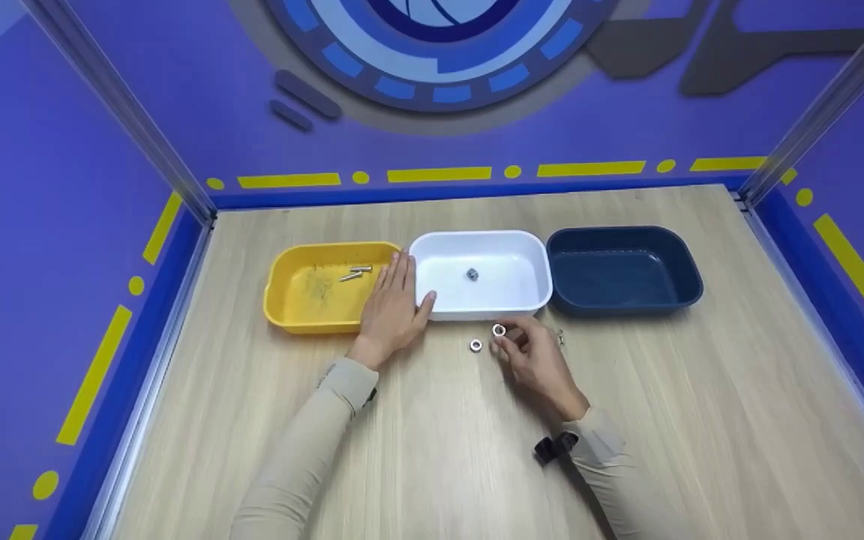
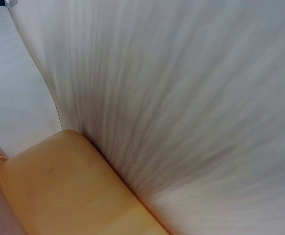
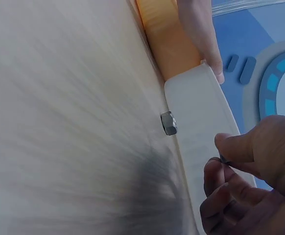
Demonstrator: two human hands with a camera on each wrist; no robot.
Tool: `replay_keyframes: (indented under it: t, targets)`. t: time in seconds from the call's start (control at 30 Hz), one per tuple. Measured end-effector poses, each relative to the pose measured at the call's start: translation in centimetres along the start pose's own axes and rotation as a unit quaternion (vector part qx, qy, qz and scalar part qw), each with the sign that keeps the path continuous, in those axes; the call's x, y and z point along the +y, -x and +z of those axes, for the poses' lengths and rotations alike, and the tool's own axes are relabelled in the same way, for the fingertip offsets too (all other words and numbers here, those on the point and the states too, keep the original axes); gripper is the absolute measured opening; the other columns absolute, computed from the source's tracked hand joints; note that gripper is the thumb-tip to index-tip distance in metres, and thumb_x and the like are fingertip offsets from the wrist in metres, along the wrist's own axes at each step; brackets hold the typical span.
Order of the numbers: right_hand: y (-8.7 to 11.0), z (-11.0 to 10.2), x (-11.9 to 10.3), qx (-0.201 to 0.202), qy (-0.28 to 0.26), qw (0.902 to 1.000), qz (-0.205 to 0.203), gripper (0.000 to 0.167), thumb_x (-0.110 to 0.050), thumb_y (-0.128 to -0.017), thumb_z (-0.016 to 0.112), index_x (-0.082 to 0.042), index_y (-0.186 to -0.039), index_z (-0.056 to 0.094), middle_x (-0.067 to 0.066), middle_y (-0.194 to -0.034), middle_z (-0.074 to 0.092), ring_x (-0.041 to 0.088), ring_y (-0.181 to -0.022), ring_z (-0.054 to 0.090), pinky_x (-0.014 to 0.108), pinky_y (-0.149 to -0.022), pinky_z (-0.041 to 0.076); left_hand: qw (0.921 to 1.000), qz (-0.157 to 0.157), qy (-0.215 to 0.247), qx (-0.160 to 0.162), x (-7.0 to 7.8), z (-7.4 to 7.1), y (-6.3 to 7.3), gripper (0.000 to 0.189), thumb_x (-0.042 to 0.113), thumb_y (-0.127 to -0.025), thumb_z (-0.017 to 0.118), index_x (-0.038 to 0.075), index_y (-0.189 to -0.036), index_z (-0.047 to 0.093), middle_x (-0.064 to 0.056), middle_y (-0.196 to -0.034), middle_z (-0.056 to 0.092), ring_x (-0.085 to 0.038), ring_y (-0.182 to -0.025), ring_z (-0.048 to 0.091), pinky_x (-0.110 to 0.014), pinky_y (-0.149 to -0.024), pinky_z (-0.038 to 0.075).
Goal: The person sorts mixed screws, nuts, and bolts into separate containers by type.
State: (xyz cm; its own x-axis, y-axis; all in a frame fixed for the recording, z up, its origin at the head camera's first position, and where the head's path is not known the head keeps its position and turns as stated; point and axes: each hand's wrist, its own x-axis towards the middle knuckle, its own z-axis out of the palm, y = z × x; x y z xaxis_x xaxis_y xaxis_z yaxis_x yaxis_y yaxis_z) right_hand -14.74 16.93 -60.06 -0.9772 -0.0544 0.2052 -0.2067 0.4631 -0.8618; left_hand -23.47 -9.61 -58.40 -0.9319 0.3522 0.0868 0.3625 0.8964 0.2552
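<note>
My left hand [image 1: 393, 304] lies with straight fingers over the adjoining rims of the yellow bin [image 1: 276, 300] and the white bin [image 1: 443, 315]. In front of the white bin, my right hand [image 1: 541, 364] pinches a hex nut [image 1: 499, 330] between thumb and finger; in the right wrist view only a dark sliver of it shows. A second hex nut [image 1: 475, 345] sits on the table just left of that hand, also visible as a grey nut [image 3: 169, 123] in the right wrist view. Small metal hardware [image 1: 472, 275] lies inside the white bin. Two metal pins or screws [image 1: 352, 277] lie in the yellow bin.
A dark blue bin [image 1: 691, 289] stands against the white one's right side. Partly behind my right hand, a small metal piece [image 1: 561, 337] lies on the wooden table [image 1: 432, 465]. Purple-blue panels [image 1: 199, 135] enclose the table at the back and sides.
</note>
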Motion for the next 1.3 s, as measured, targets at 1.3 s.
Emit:
replay_keyframes:
  t: [1.3]
  targets:
    - [-6.0, -3.5, -4.0, 0.005, 0.074, 0.9928, -0.093, 0.016, -0.001, -0.094, 0.079, 0.001, -0.11, 0.076, 0.015, -0.1, 0.076, 0.024, -0.07, 0.066, 0.036, -0.066, 0.057, 0.9998, -0.003, -0.017, -0.011, 0.1, -0.1, -0.1, 0.084, 0.056, -0.113, 0.026, -0.006, -0.168, 0.016, -0.021, -0.179, 0.01, -0.034, -0.167, 0.008, -0.048, -0.137, 0.014]
